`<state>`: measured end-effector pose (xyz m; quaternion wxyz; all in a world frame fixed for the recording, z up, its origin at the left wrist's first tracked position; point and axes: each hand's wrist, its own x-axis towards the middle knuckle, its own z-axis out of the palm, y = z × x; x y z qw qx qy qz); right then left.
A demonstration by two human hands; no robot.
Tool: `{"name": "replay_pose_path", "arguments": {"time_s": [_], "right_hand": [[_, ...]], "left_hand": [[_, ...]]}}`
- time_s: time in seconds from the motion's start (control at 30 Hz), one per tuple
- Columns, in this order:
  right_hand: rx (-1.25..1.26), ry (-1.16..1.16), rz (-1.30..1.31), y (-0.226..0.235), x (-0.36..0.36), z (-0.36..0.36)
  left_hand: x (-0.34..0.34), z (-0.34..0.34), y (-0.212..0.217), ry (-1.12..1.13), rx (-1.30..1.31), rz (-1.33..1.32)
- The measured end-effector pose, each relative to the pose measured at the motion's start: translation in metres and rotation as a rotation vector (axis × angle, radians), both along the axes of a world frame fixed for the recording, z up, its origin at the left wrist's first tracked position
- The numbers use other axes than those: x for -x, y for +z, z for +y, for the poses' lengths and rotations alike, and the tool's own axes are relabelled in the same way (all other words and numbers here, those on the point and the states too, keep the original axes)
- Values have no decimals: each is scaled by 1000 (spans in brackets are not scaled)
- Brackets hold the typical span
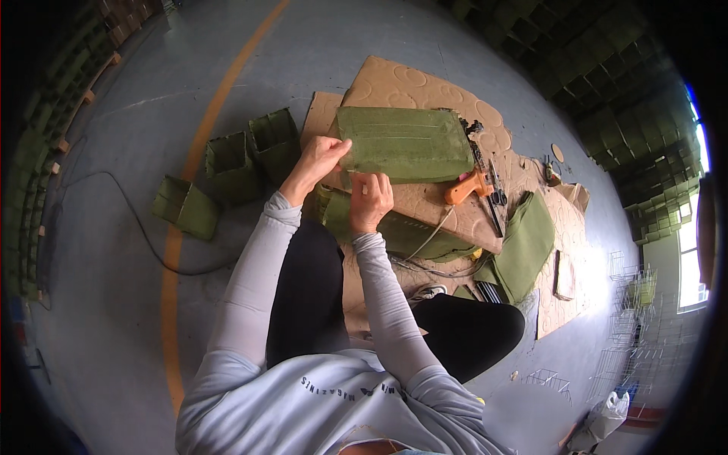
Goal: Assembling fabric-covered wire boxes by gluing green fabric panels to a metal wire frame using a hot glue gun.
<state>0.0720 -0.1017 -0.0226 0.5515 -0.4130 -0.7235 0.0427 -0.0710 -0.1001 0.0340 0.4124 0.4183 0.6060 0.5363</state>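
Note:
A flat green fabric piece (406, 142) with stitch-like lines across it lies over a cardboard-covered work surface (394, 85). At its left end my left hand (315, 161) pinches the edge between thumb and fingers. My right hand (371, 201) is closed at the near left corner, its fingers curled against the edge of the same piece. An orange glue gun (468, 186) rests just right of the piece, beside scissors (497, 191). More green fabric (413, 233) hangs below the surface, between it and my legs.
Three open green fabric boxes (230, 165) stand on the floor at left, near a dark cable (136, 220). Green fabric sheets (525, 250) lie at right on floor cardboard. Stacked green boxes (599, 98) line the far right; wire racks (633, 326) stand at the right edge.

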Motion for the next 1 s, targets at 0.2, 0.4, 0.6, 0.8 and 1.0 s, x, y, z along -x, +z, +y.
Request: {"name": "replay_pose_path", "arguments": {"time_s": [0.2,0.4,0.6,0.8,1.0], "right_hand": [[-27,29,-23,6,1,0],[-59,83,101,21,-43,-9],[155,-201,319,24,-179,116],[656,294,438,-9,-191,150],[666,414,529,-10,-183,134]], "left_hand": [[7,-6,5,-116,-109,407],[7,-23,7,-46,-57,444],[5,-45,12,-128,67,305],[3,-53,-8,-115,157,61],[-22,-52,-21,-146,135,-271]]}}
